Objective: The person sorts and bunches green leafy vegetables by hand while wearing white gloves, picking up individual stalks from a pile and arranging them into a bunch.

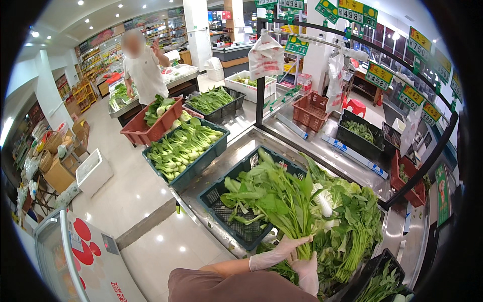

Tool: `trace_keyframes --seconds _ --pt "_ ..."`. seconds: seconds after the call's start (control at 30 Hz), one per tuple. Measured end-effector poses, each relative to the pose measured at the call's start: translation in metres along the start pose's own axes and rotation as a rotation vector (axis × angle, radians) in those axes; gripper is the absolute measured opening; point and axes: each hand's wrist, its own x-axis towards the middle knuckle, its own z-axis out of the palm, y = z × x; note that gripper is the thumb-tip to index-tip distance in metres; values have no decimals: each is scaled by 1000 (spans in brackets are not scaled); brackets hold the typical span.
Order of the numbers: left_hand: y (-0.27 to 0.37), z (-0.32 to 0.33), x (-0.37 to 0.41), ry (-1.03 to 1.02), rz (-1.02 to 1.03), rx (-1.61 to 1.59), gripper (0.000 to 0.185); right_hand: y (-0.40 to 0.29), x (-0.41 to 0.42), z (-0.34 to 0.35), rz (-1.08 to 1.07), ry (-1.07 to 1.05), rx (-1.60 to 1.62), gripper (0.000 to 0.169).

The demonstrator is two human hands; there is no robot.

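Observation:
My left hand (278,252), in a thin translucent glove, grips the lower stems of a bunch of long-stemmed leafy greens (285,205). Just below it, my right hand (306,270), gloved too, closes around the stem ends. The leaves fan out away from me, over a dark green plastic crate (216,216) with mesh sides. Only a few leaves show on the crate's bottom; the bunch hides part of it. To the right of the bunch lie a white-stemmed cabbage (323,203) and a heap of other leafy greens (360,230), all on a steel display counter (234,149).
A crate of bok choy (185,149) and a red-brown crate (151,126) stand beyond, left. A black post (260,90) carries a rail with price signs (379,75) and plastic bags (266,53). A freezer (94,260) stands lower left. A person (145,71) stands across the aisle, one hand raised.

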Motion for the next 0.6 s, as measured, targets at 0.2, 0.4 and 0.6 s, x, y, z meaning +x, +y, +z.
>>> trace_keyframes --seconds 0.2,0.4,0.6 --pt "-15 -15 4 85 -53 -121 22 1 28 -21 -1 -254 -50 68" --pt "21 -39 9 61 109 51 27 -52 39 -93 -127 -197 -135 60" --pt "8 -87 29 -18 -260 30 29 -212 -15 -184 -1303 672 -806 40"
